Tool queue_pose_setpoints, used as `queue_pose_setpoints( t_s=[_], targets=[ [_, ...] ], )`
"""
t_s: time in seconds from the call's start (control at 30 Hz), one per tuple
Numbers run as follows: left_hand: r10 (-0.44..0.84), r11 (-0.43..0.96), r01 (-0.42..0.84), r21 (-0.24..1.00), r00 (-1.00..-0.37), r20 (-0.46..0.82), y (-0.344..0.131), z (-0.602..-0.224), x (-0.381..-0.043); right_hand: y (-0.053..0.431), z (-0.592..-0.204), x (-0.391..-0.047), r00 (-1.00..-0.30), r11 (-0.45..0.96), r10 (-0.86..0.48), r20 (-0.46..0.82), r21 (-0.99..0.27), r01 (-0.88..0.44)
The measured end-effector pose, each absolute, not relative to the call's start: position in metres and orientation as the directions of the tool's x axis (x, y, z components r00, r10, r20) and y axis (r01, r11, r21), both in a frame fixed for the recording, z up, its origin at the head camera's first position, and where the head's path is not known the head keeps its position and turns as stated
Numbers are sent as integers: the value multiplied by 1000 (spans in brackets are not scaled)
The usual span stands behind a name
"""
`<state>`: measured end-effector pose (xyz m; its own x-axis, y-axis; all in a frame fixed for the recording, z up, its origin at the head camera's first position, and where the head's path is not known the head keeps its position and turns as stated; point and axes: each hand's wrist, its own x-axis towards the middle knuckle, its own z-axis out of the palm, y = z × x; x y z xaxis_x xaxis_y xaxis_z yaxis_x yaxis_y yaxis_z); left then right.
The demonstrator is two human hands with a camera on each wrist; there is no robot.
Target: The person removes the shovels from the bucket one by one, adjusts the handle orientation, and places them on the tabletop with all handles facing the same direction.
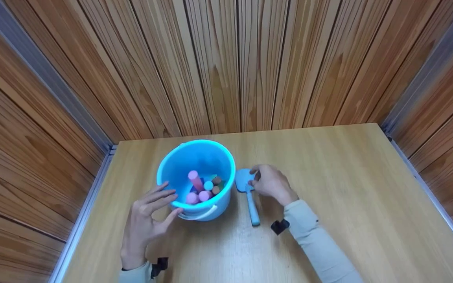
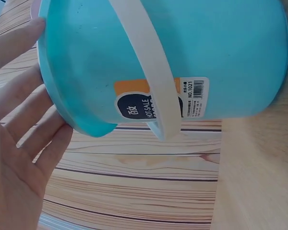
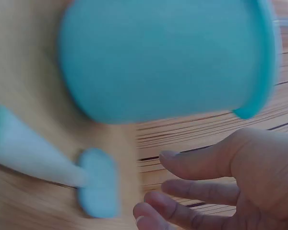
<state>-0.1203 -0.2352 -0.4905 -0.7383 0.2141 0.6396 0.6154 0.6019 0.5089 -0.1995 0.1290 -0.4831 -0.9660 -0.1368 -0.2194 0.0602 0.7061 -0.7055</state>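
Observation:
A blue toy bucket with a white handle stands upright on the table, holding several pink, brown and blue pieces. My left hand is at the bucket's near left rim, its fingers spread and the fingertips right at the edge. In the left wrist view, the bucket wall bears a label. To the right of the bucket lies a blue toy shovel, its handle toward me. My right hand hovers over the shovel's blade with loosely bent fingers and holds nothing, as the right wrist view shows.
The wooden table carries the bucket and shovel. Wood-plank panels rise behind it and on both sides, with metal rails along the side edges. A small black piece sits at the right cuff.

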Motion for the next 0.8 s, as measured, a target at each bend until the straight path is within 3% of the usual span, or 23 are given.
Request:
queue_pose_setpoints(
  t_s=[0.23, 0.47, 0.8],
  targets=[
    [218, 598, 623, 505, -732, 645, -236, -489, -123, 117, -426, -212, -975, 735, -217, -45, -664, -133],
    [226, 584, 642, 497, -717, 660, -235, -490, -127, 83, -403, -222, -918, 729, -381, 110, -575, -371],
    [205, 604, 620, 501, -729, 653, -237, -492, -122, 34, -404, -233, -818, 750, -575, 17, -388, -535]
  ],
)
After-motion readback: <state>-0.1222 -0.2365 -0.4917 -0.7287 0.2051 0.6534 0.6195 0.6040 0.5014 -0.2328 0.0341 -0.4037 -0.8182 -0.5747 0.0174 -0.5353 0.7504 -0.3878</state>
